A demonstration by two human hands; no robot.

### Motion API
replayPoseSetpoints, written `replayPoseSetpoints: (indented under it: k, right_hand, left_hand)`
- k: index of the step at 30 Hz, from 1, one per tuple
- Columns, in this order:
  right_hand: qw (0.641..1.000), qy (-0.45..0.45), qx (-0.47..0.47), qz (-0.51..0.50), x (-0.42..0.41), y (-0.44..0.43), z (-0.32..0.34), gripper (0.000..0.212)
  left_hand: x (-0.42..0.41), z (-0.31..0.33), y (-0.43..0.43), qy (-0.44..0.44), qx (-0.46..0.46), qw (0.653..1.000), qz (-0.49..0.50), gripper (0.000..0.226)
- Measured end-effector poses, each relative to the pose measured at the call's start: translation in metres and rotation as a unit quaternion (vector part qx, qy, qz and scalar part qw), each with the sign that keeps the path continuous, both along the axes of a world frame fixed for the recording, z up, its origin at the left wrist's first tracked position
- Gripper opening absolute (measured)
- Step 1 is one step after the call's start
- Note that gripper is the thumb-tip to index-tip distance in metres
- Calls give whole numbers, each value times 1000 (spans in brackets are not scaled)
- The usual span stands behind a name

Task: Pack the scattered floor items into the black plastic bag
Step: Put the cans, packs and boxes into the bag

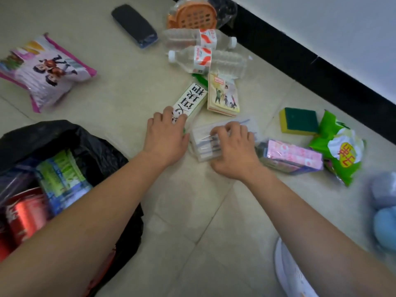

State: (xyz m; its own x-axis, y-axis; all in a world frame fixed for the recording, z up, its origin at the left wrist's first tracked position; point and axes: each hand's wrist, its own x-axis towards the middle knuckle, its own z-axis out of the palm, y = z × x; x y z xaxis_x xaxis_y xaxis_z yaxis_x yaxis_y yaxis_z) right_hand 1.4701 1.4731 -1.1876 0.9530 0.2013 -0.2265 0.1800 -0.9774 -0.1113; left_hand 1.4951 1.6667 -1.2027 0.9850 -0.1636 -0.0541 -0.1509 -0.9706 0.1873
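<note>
The tiled floor [120, 88] carries everything, bounded at the far right by a black skirting board [321, 73] that runs diagonally under a pale wall. The black plastic bag [94, 144] sits at the near left with its mouth open upward. It holds a shiny red spool [25, 213] and a green-and-blue labelled pack [62, 179], so the packing looks partly done. Out on the floor lie a pink printed packet [42, 71] at far left and two clear water bottles [214, 61] side by side at far centre, with an orange basket [192, 16] in clear wrap beyond them. At right are a green snack packet [340, 151], a pink box [293, 155] and a green-and-yellow sponge [300, 121], and near the middle a small picture booklet [222, 95]. The step in hand appears to be a double pick-up. The left hand [165, 138] has its grip curled over the near end of a white box [190, 99] printed with black characters, and the right hand [233, 146] has its grip curled over a clear pen case [201, 146] just beside it. Neither item looks lifted yet. The next move likely calls for raising both and swinging them left and near to the bag's mouth. The left forearm crosses above the bag's rim, and the floor between is open. The white box lies just beside the booklet and the pen case lies close to the pink box, so a careless lift could nudge either neighbour.
</note>
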Motion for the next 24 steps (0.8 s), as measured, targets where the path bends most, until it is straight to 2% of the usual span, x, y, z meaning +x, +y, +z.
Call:
replayPoseSetpoints:
  k: [3,7,9,11,12,14,18,21,24]
  right_hand:
    - [998,46,-30,22,13,-13,1,70]
    - [996,19,-89,-17,11,-18,4,58]
    - [989,4,-143,-35,11,-16,9,65]
    - [987,22,-151,-54,7,-16,11,83]
    - [990,43,-117,-69,3,-16,10,90]
    - [993,81,-29,-84,-7,-16,6,98]
    - [993,85,39,-65,-17,-14,3,99]
    - [977,74,145,-138,-17,-2,15,96]
    - [948,21,260,-185,-12,26,39,92]
  left_hand:
    - [-11,12,-2,45,-32,997,49,56]
    - [-21,21,-8,167,-16,980,104,92]
    - [-27,18,-10,180,21,978,102,99]
    - [-33,13,-13,138,57,984,101,94]
    - [-35,10,-14,115,47,986,110,92]
    - [-36,7,-16,94,-33,985,142,90]
    - [-36,19,-14,97,-219,946,216,83]
    - [-44,46,-4,54,-314,922,222,77]
    - [-58,83,22,-30,-398,892,211,77]
